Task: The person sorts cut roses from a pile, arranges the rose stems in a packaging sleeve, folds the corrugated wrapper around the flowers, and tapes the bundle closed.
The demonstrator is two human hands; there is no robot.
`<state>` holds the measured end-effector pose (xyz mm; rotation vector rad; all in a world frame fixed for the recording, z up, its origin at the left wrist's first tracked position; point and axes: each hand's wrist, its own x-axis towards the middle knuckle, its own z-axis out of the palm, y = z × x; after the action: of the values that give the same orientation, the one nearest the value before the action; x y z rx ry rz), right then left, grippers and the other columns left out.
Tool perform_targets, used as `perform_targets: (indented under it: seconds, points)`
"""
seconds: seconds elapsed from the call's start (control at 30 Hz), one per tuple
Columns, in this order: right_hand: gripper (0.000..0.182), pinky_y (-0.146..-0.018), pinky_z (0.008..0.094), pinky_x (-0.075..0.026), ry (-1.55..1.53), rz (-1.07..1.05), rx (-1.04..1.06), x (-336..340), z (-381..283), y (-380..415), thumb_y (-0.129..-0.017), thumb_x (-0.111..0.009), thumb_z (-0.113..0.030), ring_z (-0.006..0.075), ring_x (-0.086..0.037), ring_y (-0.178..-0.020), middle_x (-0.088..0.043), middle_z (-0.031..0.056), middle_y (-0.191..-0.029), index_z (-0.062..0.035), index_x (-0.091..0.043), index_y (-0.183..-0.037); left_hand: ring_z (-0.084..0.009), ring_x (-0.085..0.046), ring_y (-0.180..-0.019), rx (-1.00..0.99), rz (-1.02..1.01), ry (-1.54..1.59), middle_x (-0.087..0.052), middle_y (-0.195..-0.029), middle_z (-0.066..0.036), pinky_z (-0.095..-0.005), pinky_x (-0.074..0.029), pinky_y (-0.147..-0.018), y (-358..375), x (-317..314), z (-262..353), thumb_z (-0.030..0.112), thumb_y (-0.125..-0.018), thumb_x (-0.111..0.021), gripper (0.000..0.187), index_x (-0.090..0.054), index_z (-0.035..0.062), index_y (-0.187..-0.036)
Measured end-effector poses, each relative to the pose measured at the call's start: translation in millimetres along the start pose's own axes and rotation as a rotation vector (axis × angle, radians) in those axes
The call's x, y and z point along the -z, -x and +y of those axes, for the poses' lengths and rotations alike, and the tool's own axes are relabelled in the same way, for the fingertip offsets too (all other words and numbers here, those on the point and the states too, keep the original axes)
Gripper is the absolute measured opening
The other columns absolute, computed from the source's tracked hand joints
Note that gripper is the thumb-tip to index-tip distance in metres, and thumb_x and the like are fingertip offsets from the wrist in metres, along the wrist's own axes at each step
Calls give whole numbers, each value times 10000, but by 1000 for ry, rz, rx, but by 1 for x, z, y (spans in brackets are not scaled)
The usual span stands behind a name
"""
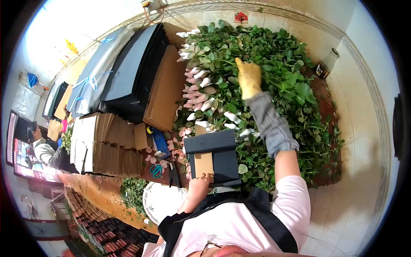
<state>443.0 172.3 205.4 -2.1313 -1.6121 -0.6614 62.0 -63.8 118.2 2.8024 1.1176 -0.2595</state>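
Hands well apart: bare L hand [200, 188] has fingers at near end of brown card strip [203, 162] on blk ridged sheet [210, 143], pinch or rest can't tell; yellow-gloved R hand [249, 79], grip unclear, farther fwd over wht/pink flower pile [274, 45], w/ red-flower tile [241, 17] behind.

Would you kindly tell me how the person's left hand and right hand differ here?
The left hand is bare, while the right hand wears a yellow glove. The left hand touches the small cardboard piece, whereas the right hand is over the leafy stems. Both belong to the same person.
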Motion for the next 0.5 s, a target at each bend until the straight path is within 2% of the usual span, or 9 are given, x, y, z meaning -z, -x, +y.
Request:
perform_targets:
  seconds: [0.07,0.17,0.27,0.33,0.37,0.4,0.43,0.47,0.5]
  points:
    - [405,-642,419,-555,-13,89,81,34,15,12,-816,-607,62,290,-688,-704,-678,83,-740,-147,-672,-1157,-208,-708,-707,5,6,14,-668,-869,-58,-312,-556,-578,1,1,0,424,-631,-868,578,-623,78,-1024]
    - [393,-883,390,-556,-536,-105,90,73,69,56,-865,-651,-2,306,-674,-1033,-693,152,-1146,-70,-630,-1252,-217,-704,-679,38,19,101,-663,-858,-67,-321,-558,-574,3,-7,-3,428,-642,-861,564,-621,78,-1012]
    - [364,-963,368,-519,-507,-435,183,153,88,102,-894,-649,-39,305,-641,-1127,-659,160,-1244,-26,-624,-1257,-282,-701,-664,30,-12,238,-680,-805,-112,-371,-555,-580,1,14,-10,559,-696,-806,608,-615,60,-986]
    - [429,-998,375,-498,-639,-834,-88,219,65,128,-851,-625,1,315,-629,-1131,-650,165,-1258,-58,-621,-1276,-374,-711,-820,97,-211,413,-710,-966,-201,-454,-548,-778,-11,35,-25,615,-749,-749,730,-623,25,-1159]
    - [404,-955,384,-518,-612,-994,-149,234,61,143,-855,-626,-22,320,-642,-1088,-662,158,-1233,-54,-628,-1258,-389,-698,-930,147,-159,757,-690,-1071,-242,-478,-516,-875,-16,24,-42,556,-796,-745,716,-603,23,-1253]
    - [449,-957,393,-513,-583,-993,-7,219,72,175,-834,-623,-19,328,-643,-1073,-663,164,-1224,-66,-614,-1281,-407,-674,-994,77,-69,804,-665,-1118,-241,-475,-510,-897,-25,-4,-62,464,-860,-719,651,-560,23,-1311]
    - [494,-958,403,-509,-555,-980,137,196,82,216,-814,-621,-17,336,-644,-1057,-664,170,-1214,-79,-599,-1304,-376,-671,-999,85,-264,1125,-647,-1135,-224,-449,-519,-902,-33,3,-79,437,-956,-578,584,-503,16,-1354]
    - [531,-984,411,-491,-416,-988,49,184,74,249,-793,-642,-28,343,-627,-1096,-660,176,-1210,-82,-584,-1318,-346,-667,-1004,155,-468,1416,-628,-1153,-208,-423,-528,-908,-40,10,-94,409,-1052,-436,528,-445,9,-1396]
    - [506,-1016,409,-476,-208,-989,19,176,61,270,-805,-664,-54,318,-611,-1148,-642,160,-1247,-77,-583,-1304,-295,-652,-1018,181,-451,1850,-631,-1124,-204,-407,-515,-942,-45,-27,-111,481,-1078,-297,594,-451,-13,-1369]
